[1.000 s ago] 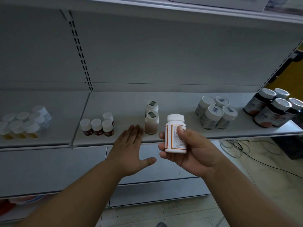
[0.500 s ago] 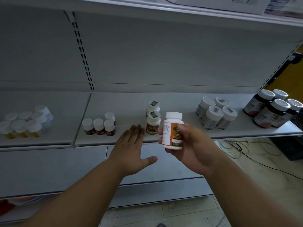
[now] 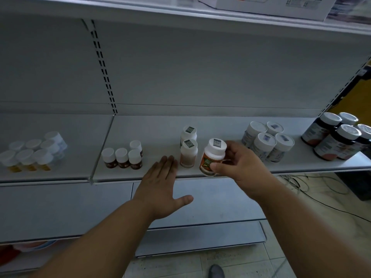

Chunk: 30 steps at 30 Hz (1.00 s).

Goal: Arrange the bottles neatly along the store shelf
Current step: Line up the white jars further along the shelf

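Note:
My right hand (image 3: 239, 167) grips a white-capped bottle with an orange label (image 3: 212, 157), tilted, at the front edge of the grey shelf (image 3: 156, 137). Just left of it stand two similar white-capped bottles (image 3: 188, 151), one behind the other. My left hand (image 3: 160, 185) is flat with straight fingers, fingertips at the shelf's front edge, left of those bottles, holding nothing.
Several small brown bottles (image 3: 122, 157) stand left on the shelf, white jars (image 3: 267, 143) to the right, dark jars (image 3: 337, 137) at far right. Yellow-based bottles (image 3: 32, 153) sit on the neighbouring shelf section. A box (image 3: 271, 5) lies on the upper shelf. Cables (image 3: 297, 183) trail on the floor.
My right hand has carried the orange-label bottle forward and down to the shelf's front edge beside the two bottles, turning its label outward. The left hand has stayed nearly still.

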Available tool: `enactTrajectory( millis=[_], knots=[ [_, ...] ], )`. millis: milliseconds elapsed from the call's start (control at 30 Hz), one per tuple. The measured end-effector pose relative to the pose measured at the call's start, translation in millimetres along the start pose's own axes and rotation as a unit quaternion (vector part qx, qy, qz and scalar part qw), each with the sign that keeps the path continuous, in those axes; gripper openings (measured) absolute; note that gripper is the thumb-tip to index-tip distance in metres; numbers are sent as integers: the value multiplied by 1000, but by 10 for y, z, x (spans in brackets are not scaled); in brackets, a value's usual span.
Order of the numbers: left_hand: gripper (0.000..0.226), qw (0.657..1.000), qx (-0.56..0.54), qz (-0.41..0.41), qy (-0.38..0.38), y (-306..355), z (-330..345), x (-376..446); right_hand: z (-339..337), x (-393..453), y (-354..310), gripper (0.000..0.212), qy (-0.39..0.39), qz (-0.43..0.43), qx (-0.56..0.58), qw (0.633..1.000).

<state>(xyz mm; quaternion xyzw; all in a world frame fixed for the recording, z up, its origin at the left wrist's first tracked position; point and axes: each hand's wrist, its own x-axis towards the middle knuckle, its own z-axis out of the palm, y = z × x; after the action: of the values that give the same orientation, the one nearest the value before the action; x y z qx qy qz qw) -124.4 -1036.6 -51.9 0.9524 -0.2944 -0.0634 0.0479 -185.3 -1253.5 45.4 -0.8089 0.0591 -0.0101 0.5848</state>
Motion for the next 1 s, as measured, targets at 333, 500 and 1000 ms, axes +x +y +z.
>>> enactTrajectory(
  millis=[333, 500, 1000],
  knots=[
    [110, 1000, 12, 0, 6, 6, 13, -10, -44, 534, 285, 49, -19, -39, -224, 974],
    [110, 1000, 9, 0, 7, 3, 14, -5, -42, 576, 346, 55, -31, -37, -232, 971],
    [116, 1000, 16, -15, -4, 24, 15, 17, 109, 1214, -429, 35, -125, -112, -414, 895]
  ],
)
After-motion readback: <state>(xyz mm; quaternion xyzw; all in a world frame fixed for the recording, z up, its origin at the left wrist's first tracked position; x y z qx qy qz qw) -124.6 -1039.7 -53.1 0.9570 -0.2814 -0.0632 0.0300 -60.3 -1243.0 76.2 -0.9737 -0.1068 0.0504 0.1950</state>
